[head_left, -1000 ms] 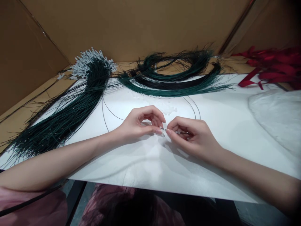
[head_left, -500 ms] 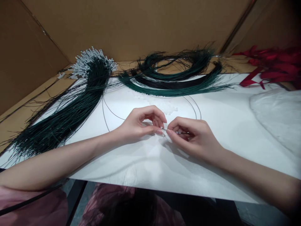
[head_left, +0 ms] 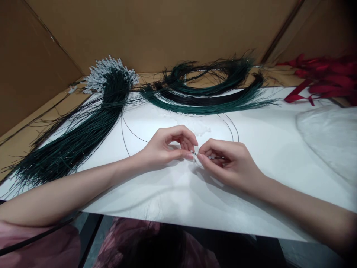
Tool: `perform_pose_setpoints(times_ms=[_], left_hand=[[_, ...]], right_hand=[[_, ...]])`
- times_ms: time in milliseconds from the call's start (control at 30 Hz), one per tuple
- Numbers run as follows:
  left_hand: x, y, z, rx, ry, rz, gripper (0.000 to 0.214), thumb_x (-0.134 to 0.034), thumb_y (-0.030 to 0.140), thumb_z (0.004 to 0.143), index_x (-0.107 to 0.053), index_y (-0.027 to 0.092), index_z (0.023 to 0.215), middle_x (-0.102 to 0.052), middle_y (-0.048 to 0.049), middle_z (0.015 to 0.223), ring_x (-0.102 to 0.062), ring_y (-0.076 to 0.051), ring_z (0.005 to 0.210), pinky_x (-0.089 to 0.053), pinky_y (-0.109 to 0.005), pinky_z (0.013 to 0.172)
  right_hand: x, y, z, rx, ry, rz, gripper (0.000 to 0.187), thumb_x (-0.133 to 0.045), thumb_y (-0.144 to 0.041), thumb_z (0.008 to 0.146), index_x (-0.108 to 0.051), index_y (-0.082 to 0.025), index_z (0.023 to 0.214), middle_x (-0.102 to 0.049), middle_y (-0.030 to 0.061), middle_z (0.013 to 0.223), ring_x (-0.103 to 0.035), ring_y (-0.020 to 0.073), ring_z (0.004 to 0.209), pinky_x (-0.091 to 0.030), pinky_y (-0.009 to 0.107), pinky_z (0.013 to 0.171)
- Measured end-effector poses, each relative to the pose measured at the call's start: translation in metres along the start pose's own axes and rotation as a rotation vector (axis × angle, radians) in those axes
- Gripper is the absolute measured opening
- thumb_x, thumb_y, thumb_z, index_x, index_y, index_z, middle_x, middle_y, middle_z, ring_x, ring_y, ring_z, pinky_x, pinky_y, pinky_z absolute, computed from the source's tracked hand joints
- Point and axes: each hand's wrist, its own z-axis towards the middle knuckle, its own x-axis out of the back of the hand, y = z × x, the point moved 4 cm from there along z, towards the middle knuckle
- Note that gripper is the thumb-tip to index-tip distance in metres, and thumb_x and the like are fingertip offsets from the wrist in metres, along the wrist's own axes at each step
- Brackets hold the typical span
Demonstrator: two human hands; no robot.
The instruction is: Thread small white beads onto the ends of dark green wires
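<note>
Left hand (head_left: 163, 146) pinching white bead (head_left: 191, 152), right hand (head_left: 237, 162) gripping dark wire (head_left: 195, 153), white worktop (head_left: 267, 137) beneath, beaded wire bundle (head_left: 89, 130) left, red ribbons (head_left: 329, 80) far right

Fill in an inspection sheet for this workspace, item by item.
Surface: white tabletop, loose white bits scattered behind the hands.
Job's things: dark strand with white beads between the hands; green wire bundle, white-tipped, at left; curved dark bundles at the back.
Clutter: red ribbons and translucent white sheeting at right.
Grip: right hand pinches the strand; left hand is at its end, its hold unclear.
Cables: black cord crosses the pink sleeve; no plug or socket seen.
Surroundings: brown panels behind.
</note>
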Motion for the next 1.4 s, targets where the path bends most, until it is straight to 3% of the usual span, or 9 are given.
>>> perform_pose_setpoints(times_ms=[400, 733, 1000, 1400], left_hand=[[-0.0017, 0.0012, 0.0006, 0.021, -0.004, 0.016, 0.026, -0.086, 0.022, 0.075, -0.069, 0.014, 0.093, -0.072, -0.0033, 0.082, -0.068, -0.012, 0.074, -0.056, -0.023, 0.073], [-0.0033, 0.0009, -0.0010, -0.013, -0.024, -0.009, 0.028, -0.085, 0.014, 0.074, -0.068, 0.015, 0.096, -0.072, -0.0029, 0.087, -0.069, -0.011, 0.079, -0.057, -0.021, 0.078], [-0.0008, 0.0052, -0.0022, -0.044, 0.007, 0.081, 0.018, -0.076, 0.019, 0.084, -0.068, 0.015, 0.099, -0.068, -0.0036, 0.089, -0.065, -0.009, 0.078, -0.055, -0.019, 0.077], [-0.0052, 0.0057, -0.0021, -0.082, -0.011, 0.122, 0.014, -0.073, 0.015, 0.085, -0.065, 0.016, 0.097, -0.066, -0.0031, 0.086, -0.064, -0.010, 0.079, -0.055, -0.021, 0.076]], right_hand=[[-0.0001, -0.0016, -0.0001, 0.023, 0.002, -0.035, 0.015, -0.059, -0.012, 0.090, -0.057, -0.019, 0.077, -0.050, -0.0032, 0.062, -0.038, 0.0067, 0.051, -0.029, 0.022, 0.045], [-0.0003, 0.0001, 0.0004, -0.003, 0.010, -0.041, 0.014, -0.060, -0.013, 0.091, -0.057, -0.019, 0.078, -0.052, -0.0030, 0.063, -0.038, 0.0077, 0.051, -0.030, 0.024, 0.047], [0.0018, -0.0011, 0.0010, -0.017, 0.036, -0.048, 0.014, -0.060, -0.013, 0.090, -0.058, -0.019, 0.077, -0.050, -0.0031, 0.062, -0.036, 0.0075, 0.050, -0.030, 0.025, 0.046], [0.0011, 0.0020, 0.0017, -0.053, 0.035, -0.055, 0.011, -0.062, -0.010, 0.082, -0.059, -0.018, 0.075, -0.049, -0.0049, 0.058, -0.036, 0.0062, 0.048, -0.029, 0.023, 0.046]])
